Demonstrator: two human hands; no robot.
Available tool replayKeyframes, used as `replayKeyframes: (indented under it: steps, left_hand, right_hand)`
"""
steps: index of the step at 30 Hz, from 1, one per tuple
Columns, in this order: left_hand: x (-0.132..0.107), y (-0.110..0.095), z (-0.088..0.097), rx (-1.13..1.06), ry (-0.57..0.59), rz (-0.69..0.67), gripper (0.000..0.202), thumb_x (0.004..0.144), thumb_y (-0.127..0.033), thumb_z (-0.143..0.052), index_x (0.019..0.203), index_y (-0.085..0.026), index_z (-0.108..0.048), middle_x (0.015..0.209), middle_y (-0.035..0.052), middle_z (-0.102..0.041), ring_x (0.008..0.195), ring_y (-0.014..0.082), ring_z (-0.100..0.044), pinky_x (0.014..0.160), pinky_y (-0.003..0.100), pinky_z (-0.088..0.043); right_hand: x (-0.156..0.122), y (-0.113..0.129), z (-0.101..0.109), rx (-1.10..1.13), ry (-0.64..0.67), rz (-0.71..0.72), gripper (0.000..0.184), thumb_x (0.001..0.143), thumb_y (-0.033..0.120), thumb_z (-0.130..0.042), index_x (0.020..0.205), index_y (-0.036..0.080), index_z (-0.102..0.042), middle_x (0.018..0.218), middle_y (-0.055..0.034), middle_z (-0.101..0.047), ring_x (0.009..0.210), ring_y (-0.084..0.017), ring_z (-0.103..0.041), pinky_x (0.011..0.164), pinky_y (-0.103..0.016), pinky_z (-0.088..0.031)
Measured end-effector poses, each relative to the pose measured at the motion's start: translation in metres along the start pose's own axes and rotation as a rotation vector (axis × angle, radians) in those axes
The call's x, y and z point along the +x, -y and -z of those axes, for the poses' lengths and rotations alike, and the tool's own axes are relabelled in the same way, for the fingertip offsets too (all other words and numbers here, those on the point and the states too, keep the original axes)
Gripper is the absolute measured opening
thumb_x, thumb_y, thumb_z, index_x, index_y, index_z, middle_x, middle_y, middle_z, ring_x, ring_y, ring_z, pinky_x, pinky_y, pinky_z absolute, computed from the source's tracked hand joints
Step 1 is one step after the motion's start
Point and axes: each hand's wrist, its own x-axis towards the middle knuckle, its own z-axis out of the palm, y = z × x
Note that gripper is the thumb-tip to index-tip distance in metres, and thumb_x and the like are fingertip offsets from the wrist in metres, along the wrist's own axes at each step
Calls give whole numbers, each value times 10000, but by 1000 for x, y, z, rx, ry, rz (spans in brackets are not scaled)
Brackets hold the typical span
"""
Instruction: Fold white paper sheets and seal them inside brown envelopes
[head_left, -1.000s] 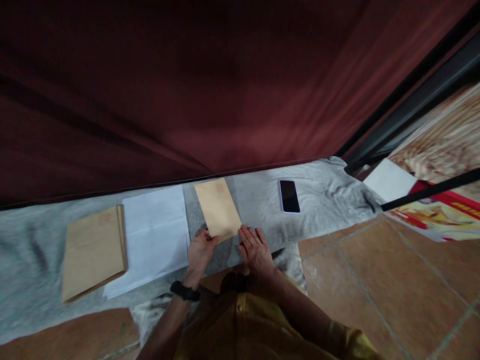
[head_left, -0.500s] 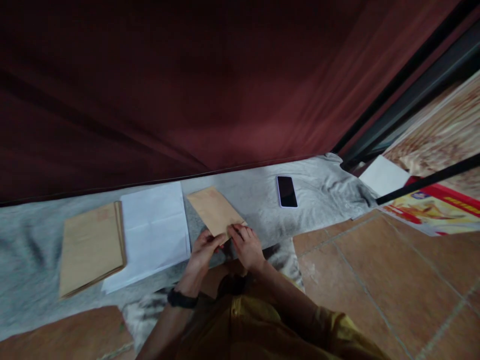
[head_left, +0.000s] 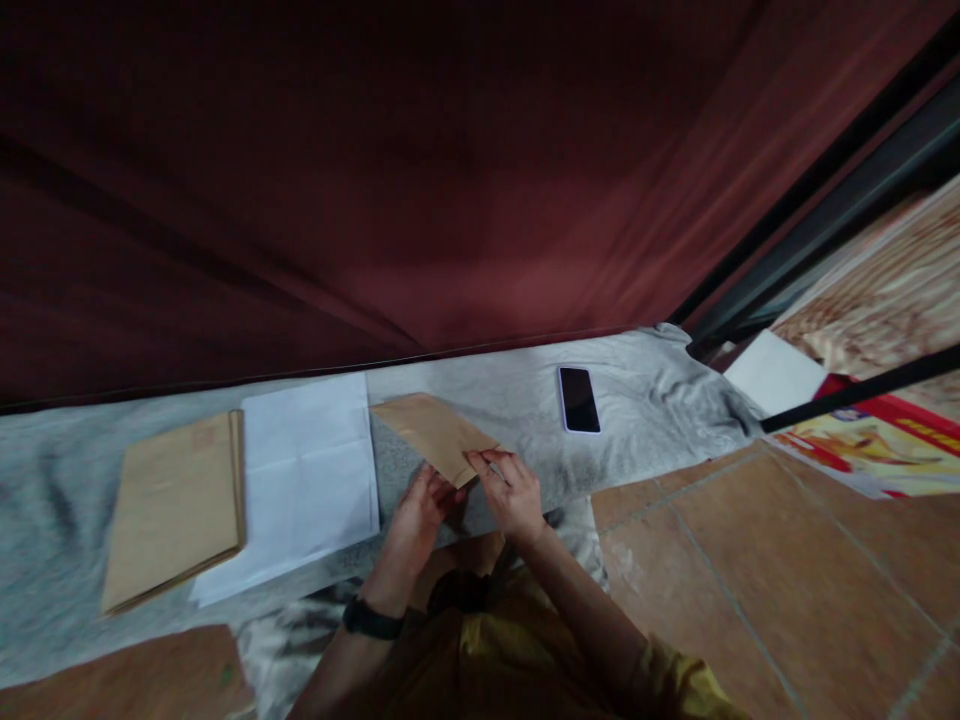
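A brown envelope [head_left: 429, 430] is lifted off the grey cloth [head_left: 660, 400] at its near end, tilted up toward me. My left hand [head_left: 420, 515] grips that near end from the left with fingers closed, a black watch on its wrist. On the same edge from the right, my right hand [head_left: 514, 490] pinches the envelope. A stack of white paper sheets [head_left: 304, 480] lies flat to the left of the envelope, and a stack of brown envelopes [head_left: 172, 505] sits further left.
A black phone [head_left: 578, 398] lies face up on the cloth to the right. A dark red curtain [head_left: 375, 180] hangs behind. Brown floor tiles [head_left: 750, 570] lie to the right, with a white sheet [head_left: 772, 372] and a red printed poster [head_left: 870, 440] beyond.
The envelope lay flat under both hands a second ago. Both hands have since closed on its near edge and raised it, and it has turned leftward.
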Motion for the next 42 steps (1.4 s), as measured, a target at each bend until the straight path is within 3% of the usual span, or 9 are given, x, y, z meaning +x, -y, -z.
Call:
replayKeyframes:
  steps: [4, 11, 15, 17, 23, 26, 32, 37, 42]
  left_hand:
    - [12, -8, 8, -79, -68, 19, 511, 872, -683, -532, 1066, -226, -652, 1120, 91, -751, 1065, 235, -708, 882, 409, -591]
    - [22, -20, 19, -8, -307, -39, 374, 507, -248, -880, 765, -188, -617, 739, -28, -700, 669, 122, -672, 667, 256, -548]
    - [12, -12, 18, 192, -272, -7, 405, 586, -477, -844, 748, -178, -624, 627, -7, -664, 554, 145, -623, 529, 255, -480]
    - [6, -5, 17, 364, -299, -120, 421, 703, -593, -732, 723, -192, -608, 581, -15, -615, 507, 141, -565, 494, 262, -448]
    - [5, 16, 8, 772, -360, -677, 247, 824, -335, -649, 1036, -215, -690, 1103, 77, -674, 1114, 241, -619, 1025, 429, -486]
    - [15, 17, 9, 763, -325, -663, 327, 847, -239, -587, 1164, -207, -665, 1167, 81, -664, 1095, 215, -624, 1001, 399, -499]
    - [37, 1, 18, 737, -174, -539, 504, 882, -223, -560, 1385, -200, -560, 846, -12, -669, 685, 122, -597, 704, 266, -533]
    - [55, -3, 20, 960, -234, -671, 424, 870, -137, -513, 1270, -178, -645, 1238, 108, -665, 1070, 212, -657, 974, 396, -548]
    - [28, 16, 7, 1285, -223, -886, 477, 953, -143, -442, 1418, -173, -542, 1560, 154, -458, 1434, 276, -448, 1162, 496, -425]
  right_hand:
    - [-10, -4, -11, 17, 36, 39, 464, 1020, 152, -503, 1433, 345, -588, 1255, -56, -674, 1157, -201, -604, 1037, -317, -489]
    - [-26, -22, -20, 129, 2, 44, 382, 1009, 124, -509, 1341, 234, -662, 1270, -68, -684, 1206, -207, -599, 1091, -334, -478]
    - [-31, -31, -20, 132, -10, 29, 414, 971, 60, -517, 1323, 226, -658, 1307, -64, -674, 1235, -203, -596, 1140, -382, -459]
    - [-33, -28, -20, 119, 9, 28, 430, 958, 55, -530, 1332, 231, -648, 1324, -62, -669, 1238, -205, -599, 1146, -388, -459]
    - [-35, -2, -26, 107, 33, 57, 411, 964, 104, -526, 1331, 241, -651, 1287, -63, -687, 1192, -220, -624, 1158, -390, -446]
    - [-33, 6, -29, 116, 18, 69, 375, 972, 116, -527, 1297, 234, -672, 1206, -55, -713, 1130, -216, -638, 1131, -370, -463]
    - [-28, 12, -31, 163, 76, 67, 384, 985, 154, -524, 1339, 241, -645, 1205, -67, -704, 1148, -226, -619, 1116, -390, -455]
    - [-22, 12, -35, 320, 42, -8, 336, 1009, 177, -507, 1294, 240, -673, 1187, -78, -721, 1078, -220, -654, 1014, -404, -525]
    - [-22, 6, -35, 525, 1, -134, 361, 1022, 197, -456, 1314, 243, -664, 1246, -91, -704, 1172, -212, -643, 1037, -399, -543]
